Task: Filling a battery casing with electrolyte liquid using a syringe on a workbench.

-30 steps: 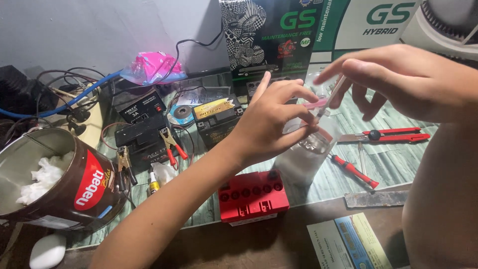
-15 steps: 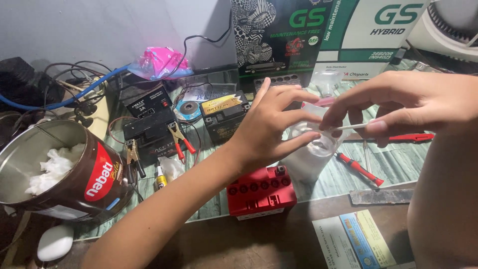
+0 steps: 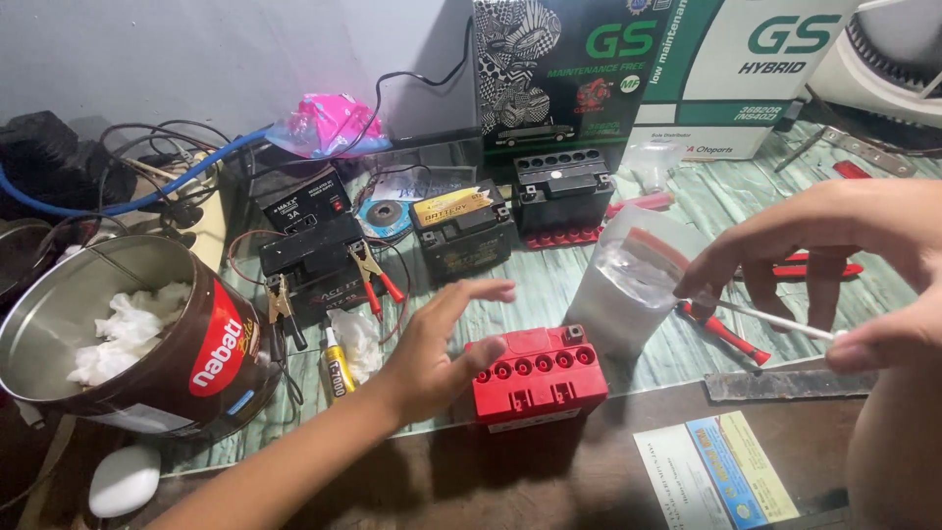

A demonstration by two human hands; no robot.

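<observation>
While a thin white tube (image 3: 775, 319) is pinched by the right hand (image 3: 834, 250), the red battery (image 3: 535, 378) is touched by the open left hand (image 3: 442, 358); filling looks unfinished.

A small red battery (image 3: 537, 378) is sitting upright at the table's near edge, while a thin white stick (image 3: 760, 316) is lying level, pinched between fingertips.

Head view. Both arms are showing bare. The left hand (image 3: 442, 353) and its forearm are wearing no sleeve, glove, ring, watch or band along the whole visible length, from wrist to lower frame edge. The right hand (image 3: 834, 255) is likewise showing bare, no jewellery visible. Its forearm is sitting close to the lens, blurred; probably unsleeved too. Fingernails are appearing short, unpainted.
</observation>
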